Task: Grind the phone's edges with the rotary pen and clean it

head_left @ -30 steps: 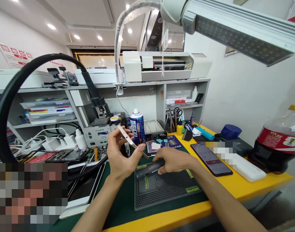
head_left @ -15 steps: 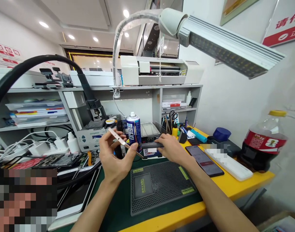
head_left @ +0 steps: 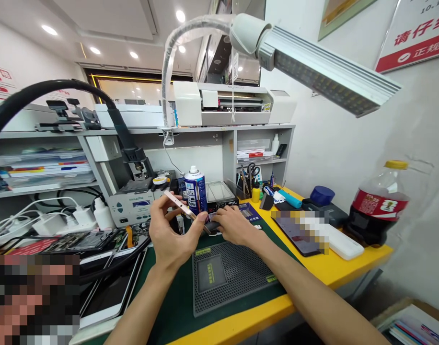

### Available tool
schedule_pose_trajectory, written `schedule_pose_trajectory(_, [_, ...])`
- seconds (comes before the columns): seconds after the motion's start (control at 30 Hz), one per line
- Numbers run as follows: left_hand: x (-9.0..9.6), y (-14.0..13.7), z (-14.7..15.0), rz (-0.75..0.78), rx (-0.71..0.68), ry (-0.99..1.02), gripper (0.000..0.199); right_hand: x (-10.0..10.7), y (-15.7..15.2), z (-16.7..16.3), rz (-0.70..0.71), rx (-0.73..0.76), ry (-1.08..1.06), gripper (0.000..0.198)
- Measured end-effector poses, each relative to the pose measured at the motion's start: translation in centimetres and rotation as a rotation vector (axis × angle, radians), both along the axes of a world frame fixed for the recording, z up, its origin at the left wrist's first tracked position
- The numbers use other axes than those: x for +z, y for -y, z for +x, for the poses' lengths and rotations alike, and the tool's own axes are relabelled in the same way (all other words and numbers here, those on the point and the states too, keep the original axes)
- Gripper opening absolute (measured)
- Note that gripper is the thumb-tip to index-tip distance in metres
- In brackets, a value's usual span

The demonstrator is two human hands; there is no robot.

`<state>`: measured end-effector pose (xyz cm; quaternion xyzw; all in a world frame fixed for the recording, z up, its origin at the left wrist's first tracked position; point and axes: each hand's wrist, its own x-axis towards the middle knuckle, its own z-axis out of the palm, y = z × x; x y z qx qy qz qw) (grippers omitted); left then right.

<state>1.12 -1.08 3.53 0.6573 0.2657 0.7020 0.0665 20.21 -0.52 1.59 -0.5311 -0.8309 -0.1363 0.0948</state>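
My left hand (head_left: 176,235) is closed round a slim pinkish smartphone (head_left: 179,203), thumb along its near end. The phone is tilted and I see it mostly edge-on, so its faces are hidden. Between the fingers of my right hand (head_left: 236,224) is a dark grey stick-like tool (head_left: 213,225). Its end reaches the phone's lower edge by my left thumb; whether they touch I cannot tell. Below both hands lies a black perforated work mat (head_left: 241,278). A blue and white spray can (head_left: 195,191) stands upright just behind the phone.
Phones and tablets (head_left: 109,292) lie at the left, near a grey control unit (head_left: 131,208). At the right are a dark phone (head_left: 294,235), a white slab (head_left: 343,239) and a cola bottle (head_left: 379,206). A lamp (head_left: 323,67) hangs overhead.
My right hand has moved left with the grey tool, bringing it up to the phone's lower edge. My left hand holds the phone much as before. The camera view has shifted slightly.
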Motion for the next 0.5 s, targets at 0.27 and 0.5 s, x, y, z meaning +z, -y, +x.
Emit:
schedule_pose_trajectory(0.27, [-0.1,-0.3,0.0,-0.004,-0.01,0.023,0.067,0.7,0.1,-1.7,-0.015,0.149,0.02,0.021])
schedule_pose_trajectory(0.5, [-0.2,-0.2,0.0,-0.024,-0.018,0.016,0.067,0.3,0.2,-2.7,-0.032,0.144,-0.015,0.02])
